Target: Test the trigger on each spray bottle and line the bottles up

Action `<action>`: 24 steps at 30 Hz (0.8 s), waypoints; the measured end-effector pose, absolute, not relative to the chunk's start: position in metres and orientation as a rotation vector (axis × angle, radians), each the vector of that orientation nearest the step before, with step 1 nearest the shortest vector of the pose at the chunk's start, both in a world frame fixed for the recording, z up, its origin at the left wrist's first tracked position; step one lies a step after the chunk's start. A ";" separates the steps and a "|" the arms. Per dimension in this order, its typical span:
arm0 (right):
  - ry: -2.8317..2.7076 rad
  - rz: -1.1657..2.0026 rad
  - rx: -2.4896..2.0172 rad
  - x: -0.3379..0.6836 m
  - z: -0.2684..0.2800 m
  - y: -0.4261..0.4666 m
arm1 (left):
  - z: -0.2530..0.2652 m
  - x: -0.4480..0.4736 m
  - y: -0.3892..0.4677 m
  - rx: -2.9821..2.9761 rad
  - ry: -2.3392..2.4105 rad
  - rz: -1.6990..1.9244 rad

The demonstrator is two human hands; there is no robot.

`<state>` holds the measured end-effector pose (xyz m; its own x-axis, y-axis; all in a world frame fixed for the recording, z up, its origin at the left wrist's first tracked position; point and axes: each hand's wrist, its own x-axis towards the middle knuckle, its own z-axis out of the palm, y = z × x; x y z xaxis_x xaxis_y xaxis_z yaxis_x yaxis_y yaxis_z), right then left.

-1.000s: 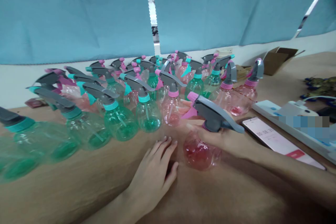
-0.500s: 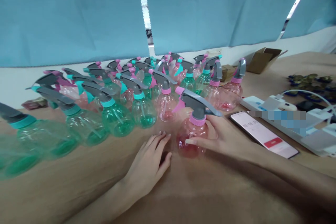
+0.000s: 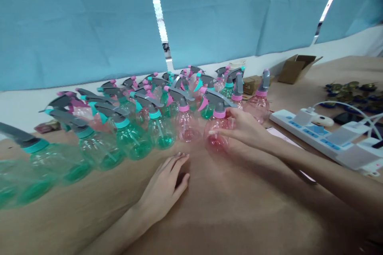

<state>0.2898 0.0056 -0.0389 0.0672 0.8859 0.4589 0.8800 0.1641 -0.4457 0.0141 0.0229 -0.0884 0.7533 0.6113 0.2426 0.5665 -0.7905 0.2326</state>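
My right hand (image 3: 239, 127) grips the round body of a pink spray bottle (image 3: 216, 139), thumb in front and fingers behind it. The bottle is upright, with a grey head, pink nozzle and pink trigger pointing left. Just left of it stands another pink spray bottle (image 3: 185, 125), and beyond that a green spray bottle (image 3: 161, 133) with a turquoise collar. My left hand (image 3: 164, 183) lies on the wooden table (image 3: 209, 211), fingers stretched and nothing in them, in front of the row of bottles.
More green and pink spray bottles fill the table's back and left. A phone (image 3: 284, 134) lies partly under my right forearm, beside a white power strip (image 3: 305, 131) with plugs and cables. Farther right are an open cardboard box (image 3: 296, 69) and a pile of brass-coloured parts (image 3: 350, 91).
My right hand has carried the pink spray bottle away from me, up to the row beside the other pink one. My forearm now covers much of the phone. My left hand stays flat.
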 end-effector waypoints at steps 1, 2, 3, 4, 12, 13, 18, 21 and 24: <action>-1.802 0.000 -1.697 0.291 -0.036 0.009 | -0.088 0.014 0.023 2.799 0.949 0.478; -1.825 -0.010 -1.700 0.292 -0.033 0.013 | -0.088 0.015 0.023 2.793 0.949 0.490; -1.844 -0.015 -1.698 0.293 -0.030 0.017 | -0.087 0.015 0.023 2.786 0.950 0.501; -1.863 -0.019 -1.698 0.294 -0.027 0.021 | -0.087 0.016 0.023 2.778 0.949 0.509; -1.896 -0.051 -1.741 0.296 -0.025 0.045 | -0.087 0.030 0.032 2.730 0.909 0.548; -1.898 -0.054 -1.746 0.296 -0.025 0.047 | -0.088 0.033 0.034 2.725 0.901 0.560; -1.893 -0.051 -1.759 0.296 -0.025 0.056 | -0.088 0.044 0.038 2.719 0.845 0.582; -1.871 -0.048 -1.765 0.297 -0.026 0.059 | -0.087 0.048 0.038 2.725 0.824 0.574; -1.849 -0.036 -1.752 0.297 -0.028 0.062 | -0.087 0.050 0.038 2.727 0.826 0.578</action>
<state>0.2971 0.0617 -0.0283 0.0361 0.9051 0.4237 0.9208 0.1346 -0.3661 0.0499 0.0380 -0.0874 0.7629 0.5717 0.3017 0.4794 -0.8135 0.3293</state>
